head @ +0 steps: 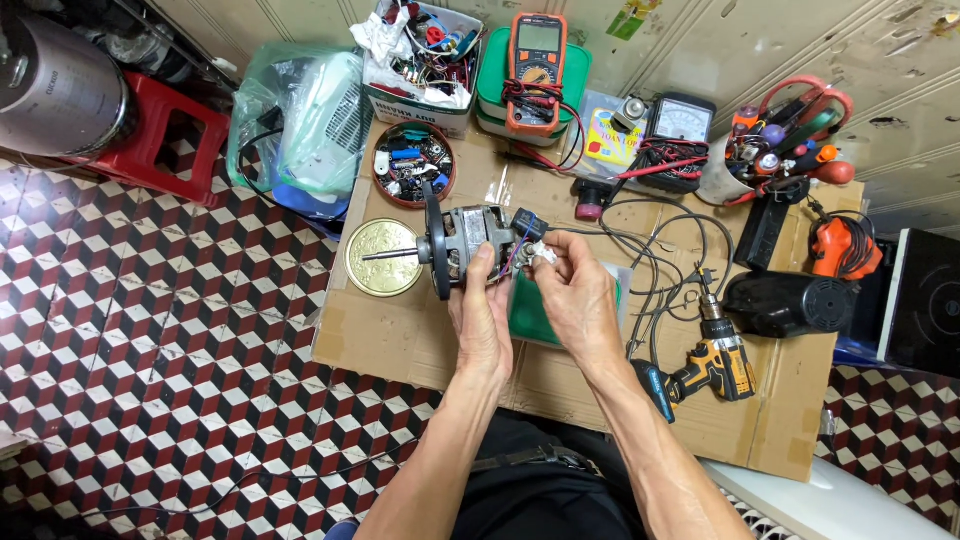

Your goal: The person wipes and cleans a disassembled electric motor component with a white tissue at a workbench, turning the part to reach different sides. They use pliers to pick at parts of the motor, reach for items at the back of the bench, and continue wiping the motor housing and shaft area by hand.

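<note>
My left hand (pixel 482 312) grips a grey fan motor (pixel 462 245) from below, holding it above the cardboard sheet (pixel 400 340). The motor's shaft points left over a round gold tin lid (pixel 378 258). A small dark capacitor block (pixel 529 222) sits at the motor's right end. My right hand (pixel 578 292) pinches a small white connector (pixel 545 254) on the coloured wires coming from the motor's right end. Both hands are close together, just in front of my lap.
A yellow cordless drill (pixel 712 366) lies right of my hands beside a black motor housing (pixel 790 303) and loose grey cable. Further back stand a round tin of small parts (pixel 413 163), an orange multimeter (pixel 537 70), an analogue meter (pixel 678 125), a tool cup (pixel 785 135). A red stool (pixel 165 135) is at left.
</note>
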